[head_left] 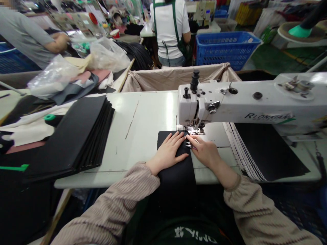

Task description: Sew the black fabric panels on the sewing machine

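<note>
A black panel [176, 180] lies on the sewing table and hangs over its front edge, its far edge by the presser foot of the white sewing machine [230, 105]. Flat on the panel, my left hand [170, 151] has its fingers spread, fingertips close to the foot. My right hand [204, 149] is closed around small metal snips [188, 144], whose tips show at the panel's right side. The right fingertips rest just in front of the needle area.
Stacked black panels [76, 132] lie at the left, and another stack [268, 153] sits right, partly behind the machine arm. Beyond are plastic bags [107, 56], a fabric-lined trough [158, 80], a blue crate [224, 47] and two people.
</note>
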Demonstrator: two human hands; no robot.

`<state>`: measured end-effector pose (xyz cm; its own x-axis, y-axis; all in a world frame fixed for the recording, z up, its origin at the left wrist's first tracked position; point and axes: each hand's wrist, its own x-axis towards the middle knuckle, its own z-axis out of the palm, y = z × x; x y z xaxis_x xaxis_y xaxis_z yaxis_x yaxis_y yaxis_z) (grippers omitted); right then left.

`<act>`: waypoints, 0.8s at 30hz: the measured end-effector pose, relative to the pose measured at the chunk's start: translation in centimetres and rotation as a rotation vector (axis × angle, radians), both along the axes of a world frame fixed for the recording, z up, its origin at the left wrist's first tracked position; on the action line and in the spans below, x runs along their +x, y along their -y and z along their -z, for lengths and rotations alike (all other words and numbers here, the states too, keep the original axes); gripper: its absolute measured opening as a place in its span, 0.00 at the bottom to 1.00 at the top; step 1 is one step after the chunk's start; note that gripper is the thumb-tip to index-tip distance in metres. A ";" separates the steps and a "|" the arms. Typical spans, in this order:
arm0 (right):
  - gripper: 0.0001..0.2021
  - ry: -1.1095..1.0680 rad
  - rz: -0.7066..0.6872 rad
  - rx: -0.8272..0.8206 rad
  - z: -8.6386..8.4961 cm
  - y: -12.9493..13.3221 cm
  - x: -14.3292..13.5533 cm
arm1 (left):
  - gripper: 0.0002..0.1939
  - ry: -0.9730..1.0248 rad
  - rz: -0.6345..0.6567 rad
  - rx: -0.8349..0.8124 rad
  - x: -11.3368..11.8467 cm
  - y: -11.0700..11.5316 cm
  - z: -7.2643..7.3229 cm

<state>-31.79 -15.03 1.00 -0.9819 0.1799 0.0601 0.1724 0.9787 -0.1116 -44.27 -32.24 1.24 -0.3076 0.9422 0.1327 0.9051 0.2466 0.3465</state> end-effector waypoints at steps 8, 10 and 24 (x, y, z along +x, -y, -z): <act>0.27 0.056 0.009 0.003 -0.2 -0.1 -0.1 | 0.35 0.012 0.031 0.020 -0.4 -0.2 0.0; 0.27 0.052 0.004 -0.004 -0.2 -0.1 -0.1 | 0.35 0.008 0.024 0.013 -0.2 -0.2 0.0; 0.27 0.024 -0.002 -0.013 0.0 -0.1 -0.1 | 0.36 0.024 0.045 0.019 -0.6 -0.2 0.1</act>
<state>-31.89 -14.92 0.98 -0.9834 0.1784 0.0345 0.1731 0.9775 -0.1203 -44.83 -32.06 1.16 -0.2684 0.9525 0.1437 0.9064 0.1992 0.3724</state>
